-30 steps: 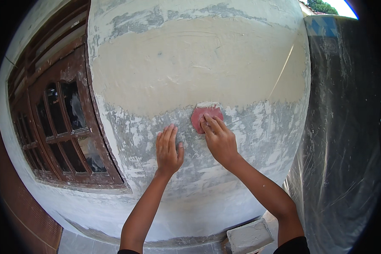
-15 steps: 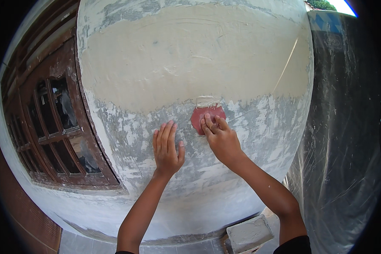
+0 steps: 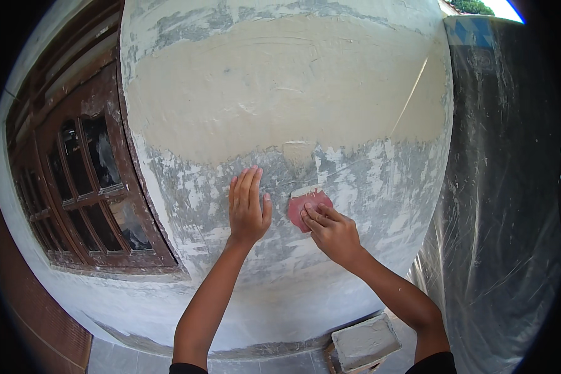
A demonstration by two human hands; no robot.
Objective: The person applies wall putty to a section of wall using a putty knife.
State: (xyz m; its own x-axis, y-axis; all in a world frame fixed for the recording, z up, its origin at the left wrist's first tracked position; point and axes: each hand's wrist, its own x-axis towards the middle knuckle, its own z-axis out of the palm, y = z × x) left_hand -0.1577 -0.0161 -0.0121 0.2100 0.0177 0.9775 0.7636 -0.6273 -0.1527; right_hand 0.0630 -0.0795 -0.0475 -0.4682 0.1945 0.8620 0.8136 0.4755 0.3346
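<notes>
Plainly, the head view had both hands raised before a patchy grey-and-white wall, side by side and well apart from the floor. The left hand was free and flat, its fingers extended upward close together, the thumb a little apart and the palm turned to the wall; whether it pressed on the surface could not be told. To its right, at nearly the same height, the right hand gripped a thin red scraper with angled sides, its fingertips laid on the near face. The scraper sat just beyond those fingertips, on the side toward the left hand, lying close against the wall, and a pale strip of filler ran along its upper edge. Above the scraper and both hands was a small squarish patch of filler, and higher again a broad beige band crossed the wall.

Left of the left hand stood a brown wooden window with small panes. Right of the right hand hung a clear plastic sheet over something dark. Below the right hand, between the two forearms but nearer the right one, was a box-shaped container topped with grey paste. Grey tiles showed below the left hand, off to its left.
</notes>
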